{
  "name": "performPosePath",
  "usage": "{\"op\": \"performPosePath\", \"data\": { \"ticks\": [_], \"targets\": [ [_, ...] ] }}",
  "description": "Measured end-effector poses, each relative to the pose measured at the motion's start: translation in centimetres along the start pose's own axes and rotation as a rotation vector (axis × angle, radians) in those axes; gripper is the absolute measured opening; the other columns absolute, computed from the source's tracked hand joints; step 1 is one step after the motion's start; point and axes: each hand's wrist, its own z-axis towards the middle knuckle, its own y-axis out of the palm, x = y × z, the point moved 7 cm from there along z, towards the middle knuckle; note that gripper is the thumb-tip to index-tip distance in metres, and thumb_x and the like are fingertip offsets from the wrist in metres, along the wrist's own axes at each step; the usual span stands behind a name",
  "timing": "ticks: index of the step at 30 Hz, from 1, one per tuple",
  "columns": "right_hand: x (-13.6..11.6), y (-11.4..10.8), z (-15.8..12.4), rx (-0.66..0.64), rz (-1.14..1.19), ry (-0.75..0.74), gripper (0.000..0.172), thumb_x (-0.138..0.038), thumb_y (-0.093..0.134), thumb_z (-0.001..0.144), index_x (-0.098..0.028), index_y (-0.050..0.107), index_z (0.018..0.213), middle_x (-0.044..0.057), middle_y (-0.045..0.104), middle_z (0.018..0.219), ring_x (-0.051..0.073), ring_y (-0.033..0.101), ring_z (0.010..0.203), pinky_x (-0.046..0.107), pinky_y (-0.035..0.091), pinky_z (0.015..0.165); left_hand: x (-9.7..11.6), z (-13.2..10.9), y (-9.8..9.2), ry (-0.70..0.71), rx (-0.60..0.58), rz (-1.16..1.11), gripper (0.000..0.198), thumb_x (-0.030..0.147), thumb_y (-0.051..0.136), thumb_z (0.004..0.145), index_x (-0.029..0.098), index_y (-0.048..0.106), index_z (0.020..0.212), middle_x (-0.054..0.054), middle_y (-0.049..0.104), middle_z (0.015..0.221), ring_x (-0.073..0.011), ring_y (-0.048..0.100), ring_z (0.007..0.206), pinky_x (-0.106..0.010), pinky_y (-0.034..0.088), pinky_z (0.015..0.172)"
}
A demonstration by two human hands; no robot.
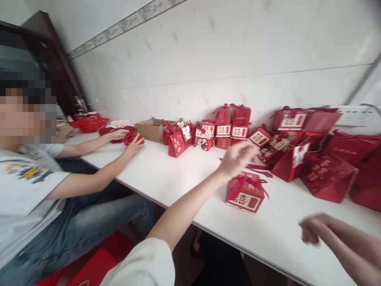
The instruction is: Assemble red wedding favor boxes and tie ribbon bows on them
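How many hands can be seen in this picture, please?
4: the person's left hand, near the ribboned red box; the right hand, at lower right; the co-worker's farther hand and nearer hand, both at left. Others may be hidden.

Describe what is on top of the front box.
On the box is a red ribbon, tied in a bow. It covers part of the top; the inside is hidden.

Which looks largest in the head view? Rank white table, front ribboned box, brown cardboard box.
1. White table
2. Front ribboned box
3. Brown cardboard box; it stands farther off, so true size is unsure.
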Motion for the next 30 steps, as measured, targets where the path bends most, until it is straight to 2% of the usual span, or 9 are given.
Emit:
{"op": "performPosePath", "data": {
  "ticks": [2, 5, 7, 10, 13, 20, 25, 27, 30],
  "targets": [
    [-0.9, -0.9, 4.0, -0.042, 0.107, 0.079, 0.052, -0.06, 0.028, 0.088, -0.02, 0.059, 0.075, 0.011, 0.064, 0.076, 0.018, 0.064, 0.074, 0.025, 0.047, 0.064, -3.1, 1.4, -2.2, 0.011, 0.171, 0.0, 0.015, 0.026, 0.043, 0.084, 0.022, 0.047, 0.07, -0.002, 0.051, 0.069, -0.0169, 0.052, 0.074, -0.037, 0.042, 0.084],
    [-2.5, 0.3, 9.3, -0.193, 0.193, 0.109, 0.055, -0.065, 0.032, 0.083, -0.017, 0.049, 0.063, 0.007, 0.058, 0.065, 0.015, 0.059, 0.06, 0.025, 0.044, 0.06, -8.1, 1.2, -3.5, -0.027, 0.219, -0.002, 0.017, 0.036, 0.045, 0.083, 0.021, 0.049, 0.078, -0.008, 0.056, 0.085, -0.0231, 0.052, 0.09, -0.043, 0.038, 0.092],
    [-2.6, 2.2, 11.6, -0.301, 0.167, 0.13, 0.057, -0.07, 0.04, 0.077, -0.018, 0.043, 0.055, 0.002, 0.05, 0.054, 0.012, 0.05, 0.049, 0.025, 0.04, 0.053, -10.3, 0.3, -3.8, -0.074, 0.175, -0.016, 0.029, 0.047, 0.048, 0.08, 0.019, 0.051, 0.089, -0.011, 0.057, 0.099, -0.0273, 0.051, 0.103, -0.046, 0.035, 0.097],
    [-2.6, 5.2, 12.9, -0.432, 0.321, 0.093, 0.061, -0.076, 0.042, 0.073, -0.019, 0.037, 0.051, -0.002, 0.04, 0.048, 0.009, 0.038, 0.043, 0.024, 0.03, 0.045, -12.3, -1.0, -3.0, -0.253, -0.058, -0.093, 0.057, 0.057, 0.058, 0.071, 0.018, 0.048, 0.112, -0.015, 0.051, 0.123, -0.0312, 0.043, 0.122, -0.045, 0.036, 0.1],
    [-2.3, 6.9, 12.7, -0.456, 0.583, 0.077, 0.063, -0.078, 0.038, 0.072, -0.02, 0.035, 0.049, -0.003, 0.035, 0.043, 0.007, 0.031, 0.04, 0.024, 0.025, 0.043, -13.0, -1.9, -2.0, -0.449, -0.219, -0.145, 0.073, 0.051, 0.071, 0.063, 0.023, 0.041, 0.124, -0.014, 0.039, 0.137, -0.0311, 0.041, 0.126, -0.043, 0.037, 0.101],
    [-1.1, 7.2, 12.1, -0.401, 0.762, 0.067, 0.06, -0.073, 0.054, 0.069, -0.016, 0.045, 0.054, -0.004, 0.041, 0.051, 0.006, 0.03, 0.048, 0.024, 0.023, 0.05, -13.5, -1.7, -1.7, -0.52, -0.141, -0.092, 0.066, 0.04, 0.073, 0.064, 0.026, 0.04, 0.119, -0.009, 0.045, 0.128, -0.0255, 0.056, 0.106, -0.036, 0.047, 0.085],
    [-1.1, 6.7, 12.0, -0.412, 0.813, 0.054, 0.057, -0.07, 0.053, 0.073, -0.014, 0.053, 0.06, -0.002, 0.048, 0.054, 0.008, 0.037, 0.05, 0.024, 0.027, 0.052, -11.1, -0.9, -3.9, -0.266, 0.054, 0.438, 0.035, 0.044, 0.069, 0.066, 0.02, 0.047, 0.08, 0.001, 0.05, 0.083, -0.0154, 0.05, 0.079, -0.026, 0.04, 0.069],
    [-1.4, 6.5, 11.9, -0.402, 0.819, 0.035, 0.055, -0.068, 0.057, 0.072, -0.015, 0.05, 0.057, -0.003, 0.046, 0.052, 0.007, 0.035, 0.05, 0.024, 0.026, 0.052, -10.8, -0.9, -4.0, -0.272, 0.017, 0.525, 0.038, 0.05, 0.061, 0.072, 0.019, 0.039, 0.065, 0.004, 0.039, 0.063, -0.0111, 0.04, 0.061, -0.024, 0.032, 0.058],
    [-1.6, 6.2, 11.7, -0.37, 0.846, 0.024, 0.054, -0.066, 0.061, 0.071, -0.016, 0.047, 0.055, -0.004, 0.044, 0.052, 0.006, 0.033, 0.049, 0.024, 0.025, 0.051, -11.1, -0.9, -3.9, -0.355, -0.058, 0.519, 0.046, 0.052, 0.053, 0.077, 0.019, 0.028, 0.057, 0.006, 0.027, 0.054, -0.0087, 0.028, 0.052, -0.024, 0.023, 0.05]
  ]
}}
